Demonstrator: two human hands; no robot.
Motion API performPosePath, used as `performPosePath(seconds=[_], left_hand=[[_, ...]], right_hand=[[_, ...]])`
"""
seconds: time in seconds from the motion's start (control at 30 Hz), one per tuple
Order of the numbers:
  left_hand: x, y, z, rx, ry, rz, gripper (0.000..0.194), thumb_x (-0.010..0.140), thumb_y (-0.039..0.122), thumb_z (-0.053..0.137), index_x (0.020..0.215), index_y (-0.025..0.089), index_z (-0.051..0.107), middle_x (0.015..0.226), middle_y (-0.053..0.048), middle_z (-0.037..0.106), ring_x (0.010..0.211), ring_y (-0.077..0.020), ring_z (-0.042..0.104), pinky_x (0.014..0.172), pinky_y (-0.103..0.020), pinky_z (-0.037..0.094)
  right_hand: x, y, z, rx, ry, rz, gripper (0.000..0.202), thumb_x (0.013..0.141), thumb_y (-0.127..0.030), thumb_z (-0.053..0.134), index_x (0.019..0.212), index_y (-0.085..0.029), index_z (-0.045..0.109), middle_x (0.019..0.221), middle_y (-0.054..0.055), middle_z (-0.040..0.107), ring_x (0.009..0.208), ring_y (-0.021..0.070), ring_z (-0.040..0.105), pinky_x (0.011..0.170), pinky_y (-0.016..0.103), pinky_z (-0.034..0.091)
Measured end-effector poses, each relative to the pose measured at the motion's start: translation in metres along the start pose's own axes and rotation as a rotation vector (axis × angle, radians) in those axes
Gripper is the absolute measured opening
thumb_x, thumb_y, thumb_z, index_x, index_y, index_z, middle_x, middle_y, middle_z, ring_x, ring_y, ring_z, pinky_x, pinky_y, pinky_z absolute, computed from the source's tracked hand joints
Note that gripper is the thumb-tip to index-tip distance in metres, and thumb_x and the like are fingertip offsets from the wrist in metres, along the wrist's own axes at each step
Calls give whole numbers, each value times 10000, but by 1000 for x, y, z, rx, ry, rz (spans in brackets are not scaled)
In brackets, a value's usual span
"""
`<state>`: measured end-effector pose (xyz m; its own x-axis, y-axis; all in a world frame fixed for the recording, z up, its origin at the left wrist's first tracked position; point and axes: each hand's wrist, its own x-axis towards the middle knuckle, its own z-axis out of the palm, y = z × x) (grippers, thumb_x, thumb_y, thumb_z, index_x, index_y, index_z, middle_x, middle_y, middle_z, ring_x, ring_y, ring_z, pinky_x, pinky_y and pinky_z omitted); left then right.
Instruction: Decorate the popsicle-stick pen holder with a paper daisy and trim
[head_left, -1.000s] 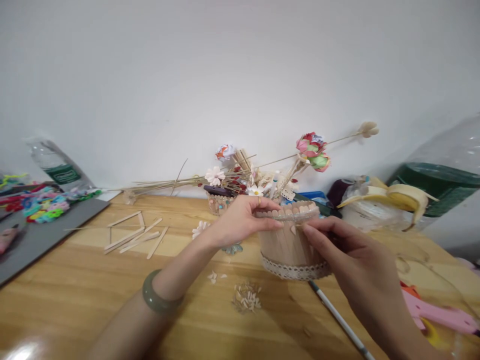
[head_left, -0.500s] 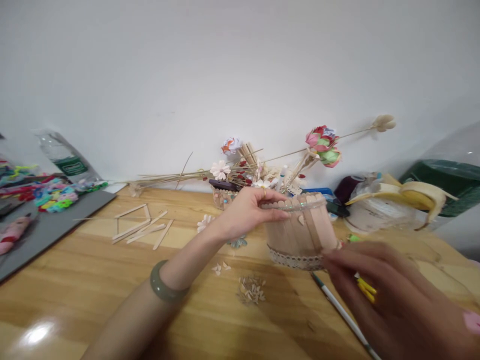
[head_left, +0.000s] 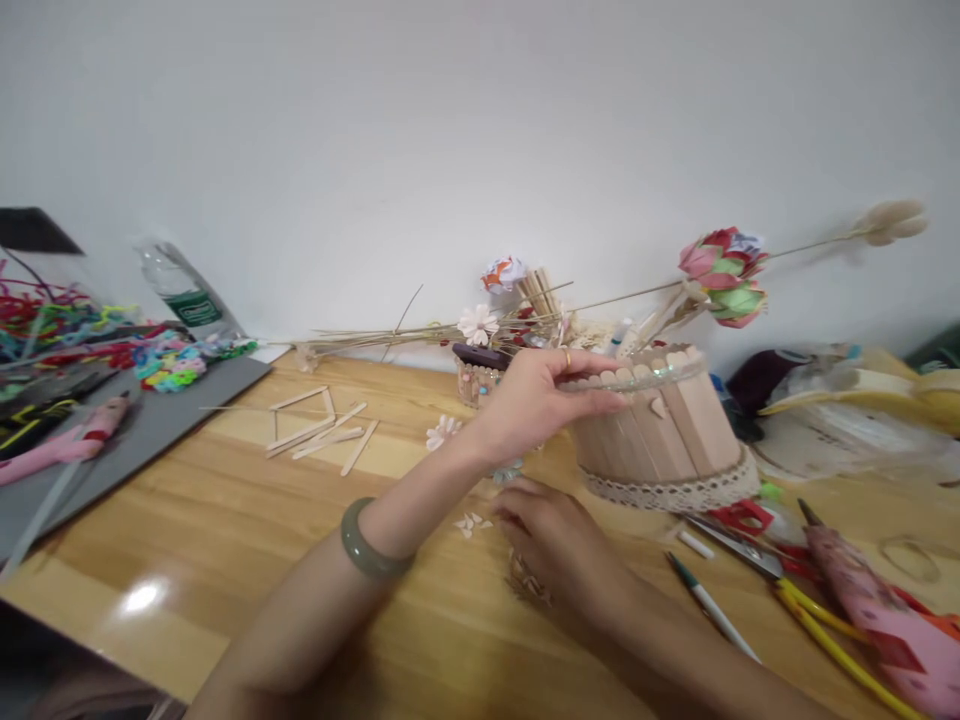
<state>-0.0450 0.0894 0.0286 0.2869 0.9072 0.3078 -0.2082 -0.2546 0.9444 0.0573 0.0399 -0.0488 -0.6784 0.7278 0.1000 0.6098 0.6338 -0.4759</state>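
One grip, the left hand, is clamped on the rim of the stick-sided basket, tilted over the bench. The right hand has just left the basket's side for the pale chips and the white petals; whether its fingers are together or apart, I cannot tell. That leaves the left hand alone steadying the basket, a small pale piece showing below its rim.

Pink and green paper flower
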Motion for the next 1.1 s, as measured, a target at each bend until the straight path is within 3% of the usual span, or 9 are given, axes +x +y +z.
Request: performPosePath(seconds=[0.23, 0.4, 0.63, 0.87, 1.1], left_hand=[[3, 0, -1, 5, 3, 15, 213, 610, 190, 748, 818, 157, 720, 866, -32, 707, 860, -151, 611, 833, -292, 463], [2, 3, 0, 35, -2, 15, 179, 638, 157, 731, 817, 160, 724, 895, -30, 714, 898, -163, 619, 851, -290, 472], [1, 6, -1, 62, -8, 0, 211, 649, 159, 722, 858, 137, 713, 902, -42, 712, 910, -179, 622, 844, -289, 476], [1, 5, 0, 52, -18, -1, 182, 648, 158, 725, 830, 149, 718, 899, -40, 713, 923, -179, 624, 859, -291, 471], [2, 3, 0, 53, -39, 12, 185, 641, 159, 723, 824, 138, 720, 869, -42, 714, 868, -163, 629, 850, -289, 469]], right_hand=[[10, 2, 12, -52, -55, 17, 166, 890, -286, 544, 938, -137, 598, 934, 29, 615, 847, 149, 597, 753, 355, 503], [14, 1, 9, -53, -62, -3, 210, 893, -307, 537, 1022, -148, 583, 1022, 48, 602, 881, 158, 593, 765, 363, 504], [13, 0, 8, -106, -114, 58, 143, 886, -267, 549, 888, -133, 597, 895, 19, 610, 822, 140, 594, 732, 337, 503], [11, 0, 15, -161, -119, 51, 145, 886, -273, 547, 894, -135, 592, 893, 18, 604, 812, 138, 589, 715, 327, 502], [-4, -8, 10, -194, -91, 5, 87, 853, -214, 578, 882, -134, 563, 874, 7, 570, 786, 133, 563, 679, 306, 490]])
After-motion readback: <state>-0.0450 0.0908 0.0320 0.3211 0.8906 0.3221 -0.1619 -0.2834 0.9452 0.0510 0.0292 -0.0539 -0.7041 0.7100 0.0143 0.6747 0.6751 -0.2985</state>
